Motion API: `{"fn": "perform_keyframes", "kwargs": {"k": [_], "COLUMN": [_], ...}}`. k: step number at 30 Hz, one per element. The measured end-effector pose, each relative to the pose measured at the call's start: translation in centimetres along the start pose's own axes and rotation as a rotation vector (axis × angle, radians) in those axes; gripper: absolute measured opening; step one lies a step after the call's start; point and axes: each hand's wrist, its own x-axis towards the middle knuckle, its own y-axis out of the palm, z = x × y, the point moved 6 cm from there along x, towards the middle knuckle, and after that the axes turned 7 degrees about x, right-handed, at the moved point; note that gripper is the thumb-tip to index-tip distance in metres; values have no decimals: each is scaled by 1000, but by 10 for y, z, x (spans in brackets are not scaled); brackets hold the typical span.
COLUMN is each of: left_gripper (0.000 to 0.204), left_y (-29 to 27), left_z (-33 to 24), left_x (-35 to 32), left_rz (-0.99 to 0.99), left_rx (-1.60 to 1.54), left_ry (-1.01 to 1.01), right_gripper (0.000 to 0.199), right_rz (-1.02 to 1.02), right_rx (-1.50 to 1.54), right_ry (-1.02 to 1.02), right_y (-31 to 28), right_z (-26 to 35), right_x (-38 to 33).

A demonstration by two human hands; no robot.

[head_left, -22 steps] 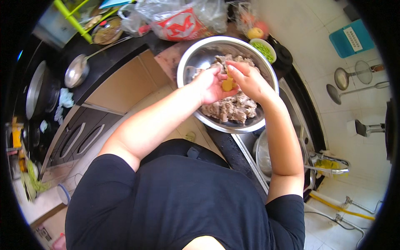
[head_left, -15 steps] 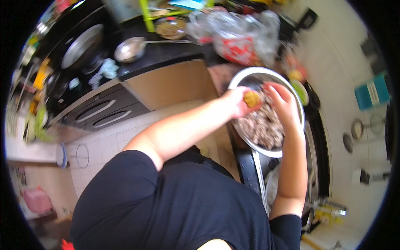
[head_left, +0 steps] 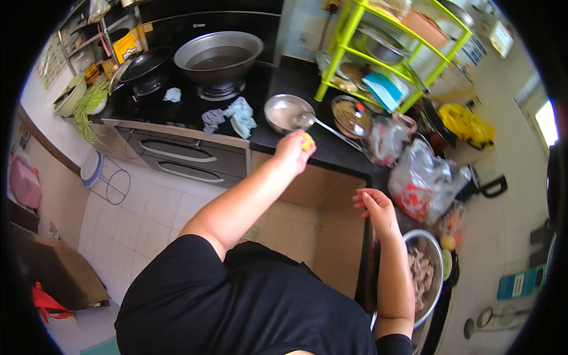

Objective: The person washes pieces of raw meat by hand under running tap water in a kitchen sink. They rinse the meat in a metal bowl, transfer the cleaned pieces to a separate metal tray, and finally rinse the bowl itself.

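Note:
My left hand [head_left: 291, 152] is closed around a small yellow lump [head_left: 307, 141], mostly covered by the fingers; its kind I cannot make out. It is at the counter's front edge, just below a shallow metal bowl [head_left: 279, 108] with something whitish inside. A ladle [head_left: 306, 120] lies in that bowl, its long handle running to the right across the counter. My right hand [head_left: 378, 210] hangs in the air with loosely bent fingers apart and nothing visible in them. Below it, partly behind my right forearm, stands a steel basin [head_left: 439, 260] of pale cut meat [head_left: 420, 278].
A stove at the back left carries a large metal basin [head_left: 248, 50] and a dark lidded wok [head_left: 148, 64]. Crumpled cloths [head_left: 239, 117] lie on its front edge. A lidded glass dish [head_left: 350, 115], a green rack [head_left: 336, 56] and plastic bags [head_left: 432, 174] line the counter.
Both hands have left the meat basin. My left hand has moved left with the yellow lump toward the shallow bowl; my right hand is raised beside the counter. The view has turned left.

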Motion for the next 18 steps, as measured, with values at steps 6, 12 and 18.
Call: {"fn": "perform_keyframes", "kwargs": {"k": [6, 12, 18], "left_gripper": [41, 27, 28], "left_y": [-41, -73, -52], "left_z": [-239, -375, -380], "left_x": [64, 139, 159], "left_rz": [-65, -360, -412], "left_rx": [520, 1628, 1910], "left_ry": [748, 954, 850], "right_gripper": [25, 26, 26], "right_rz": [262, 377, 263], "right_rx": [43, 6, -14], "right_ry": [42, 9, 28], "right_y": [129, 198, 181], "right_z": [17, 41, 35], "right_x": [121, 178, 194]}}
